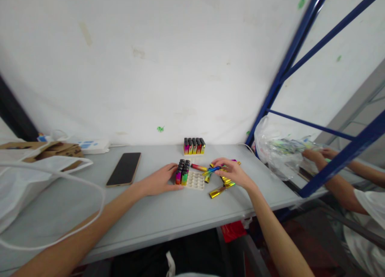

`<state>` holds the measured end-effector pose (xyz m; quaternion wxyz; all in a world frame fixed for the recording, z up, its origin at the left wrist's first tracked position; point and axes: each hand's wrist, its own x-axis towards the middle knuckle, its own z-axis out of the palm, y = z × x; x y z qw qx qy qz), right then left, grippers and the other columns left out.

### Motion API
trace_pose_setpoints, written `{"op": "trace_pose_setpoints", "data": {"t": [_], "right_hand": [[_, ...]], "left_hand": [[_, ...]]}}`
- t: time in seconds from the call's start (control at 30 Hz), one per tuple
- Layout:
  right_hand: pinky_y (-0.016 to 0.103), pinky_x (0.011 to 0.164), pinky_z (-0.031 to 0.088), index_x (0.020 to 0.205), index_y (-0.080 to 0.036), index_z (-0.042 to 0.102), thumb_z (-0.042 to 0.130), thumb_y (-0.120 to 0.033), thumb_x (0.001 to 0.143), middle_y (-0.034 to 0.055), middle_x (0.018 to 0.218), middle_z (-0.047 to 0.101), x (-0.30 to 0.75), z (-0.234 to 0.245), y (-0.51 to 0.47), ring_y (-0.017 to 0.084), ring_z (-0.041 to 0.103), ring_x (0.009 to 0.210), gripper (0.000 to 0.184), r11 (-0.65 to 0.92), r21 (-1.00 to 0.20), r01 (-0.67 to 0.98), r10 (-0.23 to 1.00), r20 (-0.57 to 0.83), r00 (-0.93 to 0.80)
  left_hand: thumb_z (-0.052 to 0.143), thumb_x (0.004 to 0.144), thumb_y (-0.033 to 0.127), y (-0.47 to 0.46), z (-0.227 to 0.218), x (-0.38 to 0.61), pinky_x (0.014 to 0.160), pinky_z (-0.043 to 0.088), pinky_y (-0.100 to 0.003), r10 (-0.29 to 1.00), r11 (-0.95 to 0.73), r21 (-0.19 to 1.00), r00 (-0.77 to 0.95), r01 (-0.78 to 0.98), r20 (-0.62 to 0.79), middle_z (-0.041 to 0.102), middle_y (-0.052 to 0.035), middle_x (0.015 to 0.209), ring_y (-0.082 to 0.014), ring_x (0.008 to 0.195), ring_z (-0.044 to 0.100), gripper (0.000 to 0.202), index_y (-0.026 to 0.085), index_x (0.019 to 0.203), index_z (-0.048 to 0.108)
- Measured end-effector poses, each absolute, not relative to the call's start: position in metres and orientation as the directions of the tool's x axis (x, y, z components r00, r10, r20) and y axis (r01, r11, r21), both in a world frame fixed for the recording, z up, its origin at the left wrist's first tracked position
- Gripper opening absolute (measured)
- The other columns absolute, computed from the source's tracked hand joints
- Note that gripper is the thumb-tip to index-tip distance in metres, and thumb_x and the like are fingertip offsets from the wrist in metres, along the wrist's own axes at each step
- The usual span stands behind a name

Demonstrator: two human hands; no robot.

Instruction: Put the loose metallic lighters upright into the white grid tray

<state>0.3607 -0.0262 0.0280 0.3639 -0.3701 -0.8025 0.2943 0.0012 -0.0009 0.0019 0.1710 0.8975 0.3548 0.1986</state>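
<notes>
The left hand (161, 180), half curled, holds the white tray (197, 182) at 9 o'clock — the right hand (232, 172), at 3 o'clock, pinches a blue-and-yellow lighter (213, 170).

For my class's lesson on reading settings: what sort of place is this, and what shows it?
Possibly a shared workroom, perhaps in a dormitory: rows of what look like lighters, a blue metal frame rather like a bunk bed's, and, beyond it, another person's hands.

Left hand (161, 180) curves inward — right hand (233, 172) pinches (angled leftward).
</notes>
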Motion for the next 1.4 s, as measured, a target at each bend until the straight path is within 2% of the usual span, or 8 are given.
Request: {"op": "trace_pose_setpoints", "data": {"t": [0.13, 0.3, 0.4, 0.53, 0.77, 0.93, 1.2, 1.4], "right_hand": [[0.043, 0.1, 0.055, 0.101, -0.024, 0.068, 0.081, -0.05, 0.083, 0.0066, 0.116, 0.075, 0.323, 0.036, -0.018, 0.023, 0.071, 0.107, 0.035, 0.349, -0.934, -0.076, 0.893, 0.356, -0.275], [0.029, 0.061, 0.056, 0.103, -0.028, 0.054, 0.084, -0.056, 0.076, -0.0021, 0.086, 0.074, 0.27, 0.057, -0.007, 0.014, 0.064, 0.063, 0.049, 0.204, -0.882, -0.426, 0.961, 0.262, -0.083], [0.018, 0.039, 0.03, 0.101, -0.029, 0.048, 0.08, -0.06, 0.078, -0.0076, 0.072, 0.066, 0.254, 0.06, -0.006, 0.007, 0.038, 0.044, 0.05, 0.172, -0.897, -0.407, 0.97, 0.227, -0.09], [0.019, 0.039, 0.011, 0.085, -0.025, 0.046, 0.064, -0.077, 0.082, -0.0123, 0.051, 0.035, 0.247, 0.05, -0.008, 0.006, 0.014, 0.041, 0.055, 0.046, -0.929, -0.368, 0.977, 0.118, -0.175], [0.024, 0.039, 0.008, 0.056, -0.026, 0.027, 0.047, -0.072, 0.09, -0.0093, 0.049, 0.017, 0.24, 0.035, -0.008, 0.007, 0.009, 0.042, 0.06, -0.016, -0.98, -0.199, 0.997, 0.0, -0.08], [0.025, 0.04, 0.012, 0.051, -0.026, 0.032, 0.041, -0.065, 0.091, -0.0059, 0.044, 0.025, 0.232, 0.026, -0.009, 0.009, 0.017, 0.04, 0.057, 0.081, -0.993, -0.08, 0.996, 0.083, -0.021], [0.024, 0.044, 0.014, 0.07, -0.019, 0.062, 0.046, -0.091, 0.081, -0.0071, 0.05, 0.028, 0.236, 0.028, -0.003, 0.009, 0.021, 0.044, 0.074, 0.094, -0.995, -0.014, 0.986, 0.095, -0.138], [0.027, 0.047, 0.021, 0.054, -0.021, 0.048, 0.042, -0.08, 0.09, -0.0043, 0.048, 0.034, 0.239, 0.026, -0.003, 0.01, 0.029, 0.046, 0.068, 0.177, -0.978, 0.108, 0.982, 0.168, -0.086]], "left_hand": [[0.07, 0.088, 0.067, 0.0, 0.001, 0.001, 0.124, 0.038, -0.049, 0.707, -0.687, 0.44, 0.672, 0.578, 0.22, 0.054, -0.0181, 0.152, -0.0366, 0.14, 0.052, 0.077, 0.017, 0.145, 0.054], [0.072, 0.089, 0.064, -0.001, 0.002, 0.001, 0.124, 0.037, -0.049, 0.702, -0.694, 0.425, 0.678, 0.581, 0.22, 0.054, -0.0186, 0.152, -0.0371, 0.141, 0.051, 0.076, 0.016, 0.146, 0.054], [0.071, 0.09, 0.064, -0.002, 0.002, 0.002, 0.124, 0.038, -0.048, 0.699, -0.697, 0.422, 0.682, 0.58, 0.217, 0.055, -0.0185, 0.15, -0.0358, 0.14, 0.052, 0.076, 0.016, 0.146, 0.053], [0.072, 0.09, 0.063, -0.003, 0.002, 0.002, 0.123, 0.039, -0.048, 0.696, -0.696, 0.441, 0.683, 0.567, 0.219, 0.054, -0.0181, 0.151, -0.0352, 0.138, 0.053, 0.075, 0.016, 0.146, 0.053], [0.069, 0.091, 0.064, -0.002, 0.002, 0.003, 0.124, 0.036, -0.047, 0.699, -0.69, 0.437, 0.687, 0.577, 0.199, 0.054, -0.018, 0.15, -0.0349, 0.141, 0.05, 0.074, 0.016, 0.145, 0.053], [0.07, 0.09, 0.064, -0.003, 0.001, 0.003, 0.123, 0.039, -0.046, 0.701, -0.691, 0.444, 0.678, 0.57, 0.223, 0.055, -0.0158, 0.149, -0.0346, 0.138, 0.053, 0.072, 0.019, 0.144, 0.053], [0.071, 0.091, 0.062, -0.004, 0.004, 0.003, 0.124, 0.038, -0.047, 0.704, -0.687, 0.448, 0.678, 0.572, 0.212, 0.055, -0.0171, 0.15, -0.0356, 0.139, 0.052, 0.072, 0.017, 0.144, 0.053], [0.073, 0.09, 0.06, -0.002, 0.002, 0.003, 0.124, 0.038, -0.048, 0.7, -0.691, 0.446, 0.679, 0.569, 0.219, 0.055, -0.0179, 0.15, -0.0361, 0.14, 0.052, 0.071, 0.016, 0.143, 0.054]]}}
